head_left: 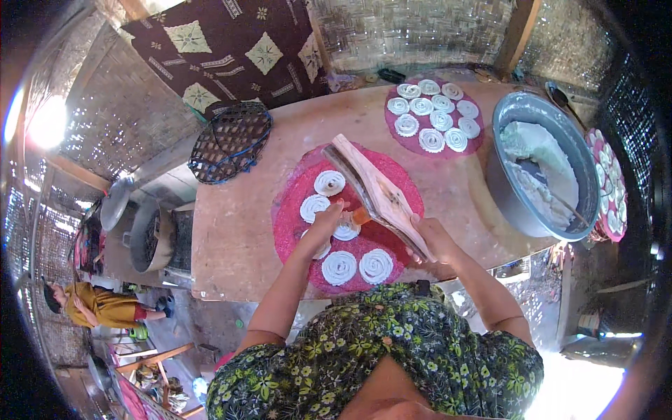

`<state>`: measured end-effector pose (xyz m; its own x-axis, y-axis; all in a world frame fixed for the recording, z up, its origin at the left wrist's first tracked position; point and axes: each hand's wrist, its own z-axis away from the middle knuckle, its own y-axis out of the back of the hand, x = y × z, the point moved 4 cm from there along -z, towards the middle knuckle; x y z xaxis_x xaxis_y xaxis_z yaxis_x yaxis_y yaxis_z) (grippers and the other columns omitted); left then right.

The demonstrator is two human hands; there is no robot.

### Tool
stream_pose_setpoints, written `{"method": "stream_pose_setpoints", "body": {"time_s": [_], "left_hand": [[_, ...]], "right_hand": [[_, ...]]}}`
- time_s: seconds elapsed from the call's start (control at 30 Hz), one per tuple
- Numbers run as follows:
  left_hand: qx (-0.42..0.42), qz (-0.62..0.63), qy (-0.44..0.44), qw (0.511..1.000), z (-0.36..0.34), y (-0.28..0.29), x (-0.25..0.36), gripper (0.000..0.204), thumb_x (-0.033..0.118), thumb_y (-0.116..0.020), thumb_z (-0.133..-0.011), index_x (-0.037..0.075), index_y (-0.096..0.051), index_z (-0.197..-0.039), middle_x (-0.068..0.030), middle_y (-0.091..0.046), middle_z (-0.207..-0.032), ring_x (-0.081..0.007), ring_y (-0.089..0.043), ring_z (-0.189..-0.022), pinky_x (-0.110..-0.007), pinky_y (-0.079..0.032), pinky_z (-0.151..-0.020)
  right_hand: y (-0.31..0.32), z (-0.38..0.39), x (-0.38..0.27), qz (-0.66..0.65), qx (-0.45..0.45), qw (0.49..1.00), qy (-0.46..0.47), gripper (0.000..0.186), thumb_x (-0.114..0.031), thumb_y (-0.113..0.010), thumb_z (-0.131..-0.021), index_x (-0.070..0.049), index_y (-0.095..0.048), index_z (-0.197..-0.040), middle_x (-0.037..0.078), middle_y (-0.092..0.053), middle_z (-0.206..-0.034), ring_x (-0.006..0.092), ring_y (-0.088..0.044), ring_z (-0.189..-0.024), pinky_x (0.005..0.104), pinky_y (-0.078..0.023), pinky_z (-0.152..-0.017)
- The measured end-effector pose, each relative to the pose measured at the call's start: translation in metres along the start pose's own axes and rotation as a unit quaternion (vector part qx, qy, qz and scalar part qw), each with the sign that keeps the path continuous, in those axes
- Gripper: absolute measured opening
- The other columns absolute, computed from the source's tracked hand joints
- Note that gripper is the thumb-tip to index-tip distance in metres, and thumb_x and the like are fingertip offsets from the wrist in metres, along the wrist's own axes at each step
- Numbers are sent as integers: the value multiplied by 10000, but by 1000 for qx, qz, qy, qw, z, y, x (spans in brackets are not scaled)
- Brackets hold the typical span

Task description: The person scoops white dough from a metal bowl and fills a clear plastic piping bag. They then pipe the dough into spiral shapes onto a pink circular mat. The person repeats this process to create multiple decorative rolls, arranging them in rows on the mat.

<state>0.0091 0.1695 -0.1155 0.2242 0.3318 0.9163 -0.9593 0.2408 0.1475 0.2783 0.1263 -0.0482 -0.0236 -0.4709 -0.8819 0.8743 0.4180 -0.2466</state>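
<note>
My right hand [434, 239] is closed round the near end of a long two-part wooden press [378, 185], held slantwise above a round pink mat [290, 185]. The fingers of my left hand [327, 220] close on a small orange-and-clear piece [360, 215] at the press's left edge. Whether that piece is joined to the press I cannot tell. White spiral dough coils [339, 268] lie on the mat, to the left of the press and below it. One coil [346, 229] is partly hidden by my left hand.
Another pink mat [392, 140] full of coils lies at the back. A grey basin [502, 175] holds white dough or flour and a stick. Further right is a third coil-covered mat [614, 185]. A woven basket [231, 142] stands far left; a person [108, 306] is beyond the table [231, 238].
</note>
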Motion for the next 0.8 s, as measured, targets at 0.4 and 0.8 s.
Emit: {"method": "stream_pose_setpoints", "body": {"time_s": [0.4, 0.8], "left_hand": [[155, -483, -295, 810, 44, -17, 70, 172, 201, -608, -776, 234, -747, -871, -6, -538, -1308, -303, -507, -956, -441, -387, -838], [118, -645, -368, 659, 48, -30, 80, 286, 133, -562, -786, 170, -664, -1051, -26, -494, -1352, -324, -513, -1076, -493, -375, -924]], "right_hand": [[24, 9, -3, -41, 61, 996, 60, 559, -537, -403, -947, -14, -582, -865, 84, -574, -596, 149, -535, -430, 270, -424, -383], [31, 23, -6, -64, 78, 993, 66, 544, -544, -440, -931, -20, -581, -892, 70, -566, -594, 134, -529, -436, 261, -413, -385]]}}
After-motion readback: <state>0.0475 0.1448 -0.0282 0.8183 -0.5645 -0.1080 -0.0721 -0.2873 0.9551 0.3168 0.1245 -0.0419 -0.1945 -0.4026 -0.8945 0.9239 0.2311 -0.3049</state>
